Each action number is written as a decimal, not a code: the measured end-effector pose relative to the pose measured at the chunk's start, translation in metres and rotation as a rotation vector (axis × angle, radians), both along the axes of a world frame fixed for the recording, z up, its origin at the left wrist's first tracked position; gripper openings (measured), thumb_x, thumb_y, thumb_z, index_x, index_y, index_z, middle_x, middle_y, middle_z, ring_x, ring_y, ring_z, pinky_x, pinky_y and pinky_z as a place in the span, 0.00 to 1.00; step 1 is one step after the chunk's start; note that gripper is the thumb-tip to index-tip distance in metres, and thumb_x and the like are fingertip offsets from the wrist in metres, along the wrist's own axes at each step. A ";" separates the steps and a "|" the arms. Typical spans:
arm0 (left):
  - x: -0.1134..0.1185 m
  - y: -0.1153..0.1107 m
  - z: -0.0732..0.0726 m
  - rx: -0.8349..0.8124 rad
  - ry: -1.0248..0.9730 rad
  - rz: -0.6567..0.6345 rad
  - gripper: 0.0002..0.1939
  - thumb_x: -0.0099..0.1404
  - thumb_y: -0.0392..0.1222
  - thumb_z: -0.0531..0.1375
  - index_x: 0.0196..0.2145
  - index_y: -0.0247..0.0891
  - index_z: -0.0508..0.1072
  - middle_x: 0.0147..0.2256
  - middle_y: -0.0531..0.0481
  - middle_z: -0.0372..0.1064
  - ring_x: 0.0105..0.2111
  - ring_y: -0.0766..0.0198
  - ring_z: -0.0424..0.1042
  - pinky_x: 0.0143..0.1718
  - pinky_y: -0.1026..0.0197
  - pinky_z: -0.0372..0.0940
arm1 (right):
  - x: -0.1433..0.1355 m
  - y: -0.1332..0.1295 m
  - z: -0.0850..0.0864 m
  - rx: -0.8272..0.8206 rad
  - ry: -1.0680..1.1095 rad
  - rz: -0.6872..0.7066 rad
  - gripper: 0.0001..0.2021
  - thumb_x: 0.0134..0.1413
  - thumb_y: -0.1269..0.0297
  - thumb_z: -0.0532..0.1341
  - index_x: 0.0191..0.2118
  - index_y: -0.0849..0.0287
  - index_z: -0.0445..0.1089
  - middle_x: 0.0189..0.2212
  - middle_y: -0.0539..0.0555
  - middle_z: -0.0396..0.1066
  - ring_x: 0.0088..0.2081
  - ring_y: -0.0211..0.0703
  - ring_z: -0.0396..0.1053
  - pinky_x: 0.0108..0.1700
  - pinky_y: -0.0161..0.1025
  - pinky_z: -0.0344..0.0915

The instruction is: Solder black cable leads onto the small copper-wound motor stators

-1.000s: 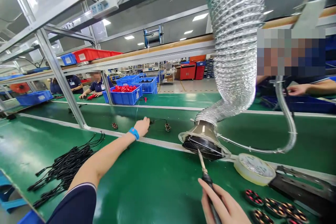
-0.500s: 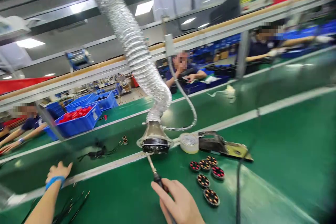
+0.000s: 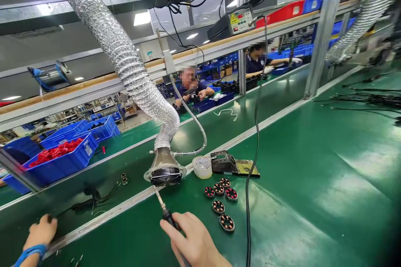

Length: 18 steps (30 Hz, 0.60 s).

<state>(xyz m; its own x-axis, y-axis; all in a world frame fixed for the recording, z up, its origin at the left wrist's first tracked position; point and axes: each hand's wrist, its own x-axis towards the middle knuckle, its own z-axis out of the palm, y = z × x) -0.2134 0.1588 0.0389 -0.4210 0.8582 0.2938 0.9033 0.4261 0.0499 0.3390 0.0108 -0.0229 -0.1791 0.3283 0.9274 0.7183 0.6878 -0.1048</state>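
Observation:
My right hand (image 3: pixel 196 240) grips a soldering iron (image 3: pixel 168 216) by its dark handle. The iron's metal tip points up and left, close below the fan-fitted hood of the fume extractor (image 3: pixel 164 167). At the far left, my left hand (image 3: pixel 40 231), with a blue wristband, has its fingers closed on the near end of a black cable (image 3: pixel 73 206). That cable runs back along the bench to a small round copper-wound coil (image 3: pixel 124 179). Several ring-shaped motor stators (image 3: pixel 218 206) with copper or red windings lie right of the iron.
A tape roll (image 3: pixel 202 167) and a soldering iron stand (image 3: pixel 230 163) sit behind the stators. The iron's black cord (image 3: pixel 255 154) hangs across the bench. Black cables (image 3: pixel 369 99) lie at right. Blue bins (image 3: pixel 62 160) with red parts stand beyond. Co-workers (image 3: pixel 191 85) sit opposite.
My view has swung to the right. My left hand went from spread fingers over the bench to closed on the black cable. My right hand still holds the soldering iron near the extractor hood.

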 end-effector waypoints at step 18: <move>0.327 -0.146 -0.081 -0.198 0.114 -0.653 0.27 0.73 0.48 0.40 0.57 0.37 0.69 0.46 0.39 0.68 0.34 0.54 0.77 0.30 0.58 0.67 | 0.004 0.005 -0.008 -0.227 -0.093 -0.089 0.12 0.66 0.65 0.57 0.53 0.55 0.69 0.35 0.54 0.70 0.32 0.43 0.66 0.32 0.39 0.62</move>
